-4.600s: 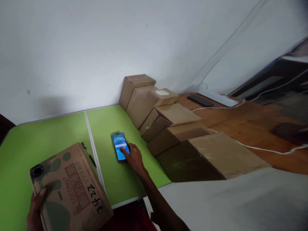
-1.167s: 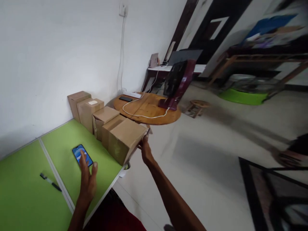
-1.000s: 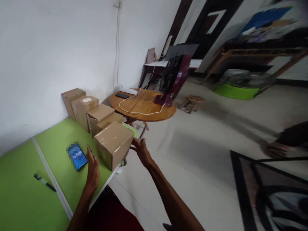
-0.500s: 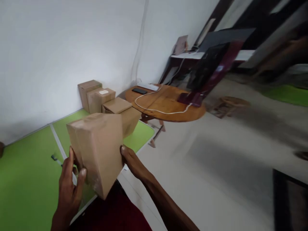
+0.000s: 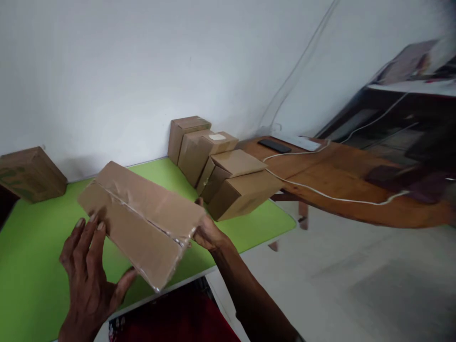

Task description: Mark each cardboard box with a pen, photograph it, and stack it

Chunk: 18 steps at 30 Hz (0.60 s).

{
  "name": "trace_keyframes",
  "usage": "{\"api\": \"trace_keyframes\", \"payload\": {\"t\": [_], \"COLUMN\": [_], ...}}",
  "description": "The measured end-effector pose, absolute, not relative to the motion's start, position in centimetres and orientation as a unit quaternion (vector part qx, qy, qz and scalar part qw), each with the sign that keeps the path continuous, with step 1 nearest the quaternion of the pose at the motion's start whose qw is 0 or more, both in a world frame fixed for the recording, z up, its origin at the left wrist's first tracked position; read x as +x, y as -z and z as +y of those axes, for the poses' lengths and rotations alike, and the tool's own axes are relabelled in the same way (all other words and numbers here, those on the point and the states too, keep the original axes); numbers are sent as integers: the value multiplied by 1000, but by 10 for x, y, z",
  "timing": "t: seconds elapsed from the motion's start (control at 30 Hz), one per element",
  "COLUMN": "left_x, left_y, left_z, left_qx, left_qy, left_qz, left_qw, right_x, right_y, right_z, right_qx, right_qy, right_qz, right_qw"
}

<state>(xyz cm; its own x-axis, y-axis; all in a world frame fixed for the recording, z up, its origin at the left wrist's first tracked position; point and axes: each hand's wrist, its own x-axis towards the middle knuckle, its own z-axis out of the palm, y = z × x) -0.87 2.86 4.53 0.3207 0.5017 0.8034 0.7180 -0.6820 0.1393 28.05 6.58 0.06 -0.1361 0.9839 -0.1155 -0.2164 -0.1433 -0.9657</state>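
Two hands on one taped cardboard box [image 5: 142,221] | left hand [image 5: 90,266] fingers spread underneath for support; right hand [image 5: 208,232] clasping far end | tilted above green worktop [image 5: 35,247]

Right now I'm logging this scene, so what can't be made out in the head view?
- Taped cardboard box: its underside is hidden, and it covers part of the green table.
- Right hand: fingers hidden behind the box.
- Left hand: wrist cut off by the bottom edge.
- Printed box at far left: print too blurred to read.
- Wooden table: right end blurred.
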Motion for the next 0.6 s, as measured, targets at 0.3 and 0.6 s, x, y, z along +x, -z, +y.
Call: {"api": "trace_keyframes", "payload": {"t": [0.3, 0.6], "left_x": [-21, -29], "left_y": [-30, -31], "left_z": [40, 36], "left_qx": [-714, -549], "left_qy": [487, 528], "left_qz": [-486, -648], "left_qw": [131, -20], "right_x": [259, 244], "right_y": [-8, -29], "right_z": [67, 61], "right_qx": [-355, -332], "right_qy": [-644, -564], "right_qz": [-477, -634], "right_qw": [481, 411]}}
